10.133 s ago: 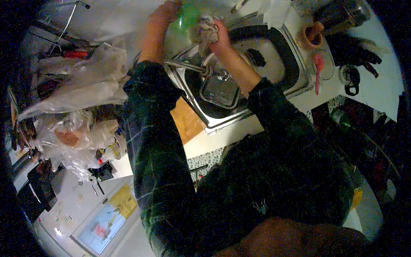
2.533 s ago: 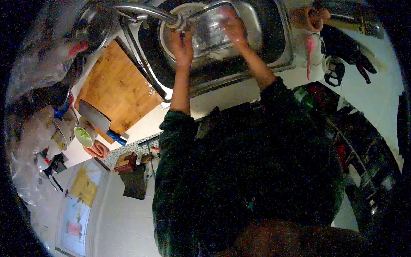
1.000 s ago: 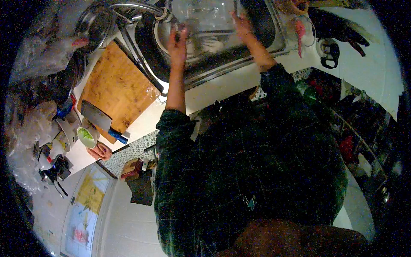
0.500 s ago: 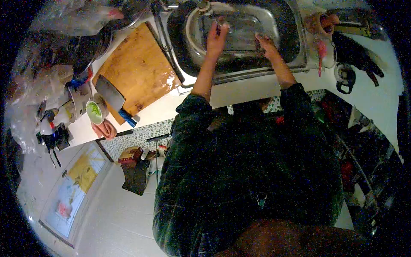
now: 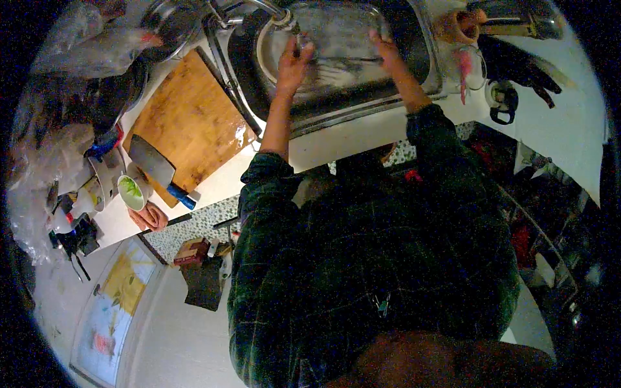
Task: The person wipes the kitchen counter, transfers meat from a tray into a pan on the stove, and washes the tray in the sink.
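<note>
In the sink (image 5: 429,55), a see-through rectangular tray (image 5: 343,48) shows between my two hands, blurred and pale. My left hand (image 5: 294,63) is closed at the tray's left edge, just below the faucet (image 5: 279,18). At the opposite edge is my right hand (image 5: 389,55), with thumb and fingers closed on the rim. The fingertips are partly blurred. A round pale rim (image 5: 264,55), perhaps of a basin, curves under the tray on the left.
Left of the sink lies a wooden cutting board (image 5: 194,116) with a cleaver (image 5: 152,160) on it. A bowl of chopped greens (image 5: 132,193) and a folded cloth (image 5: 150,216) sit near the counter edge. At right stand a pot-like holder (image 5: 456,27) and a glass jar (image 5: 475,68).
Both hands have shifted left and up in the view, slightly farther apart. The tray between them looks larger and more blurred. The whole scene has shifted a little left.
</note>
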